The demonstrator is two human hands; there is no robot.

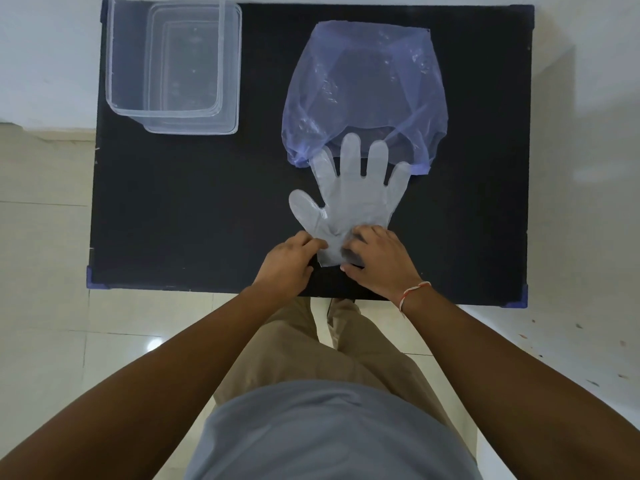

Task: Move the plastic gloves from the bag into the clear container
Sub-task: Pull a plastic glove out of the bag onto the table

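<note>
Both your left hand (pixel 289 263) and right hand (pixel 375 259) pinch the gloves (pixel 349 202) at the cuff, probably to peel one loose; the container (pixel 114 64) sits far left.

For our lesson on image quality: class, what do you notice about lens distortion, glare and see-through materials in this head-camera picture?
Head view: wide-angle bending bows the black table edges; a small glare spot shines on the floor tile; the clear container nearly vanishes against its background; the glove and blue bag show the table through them.
</note>
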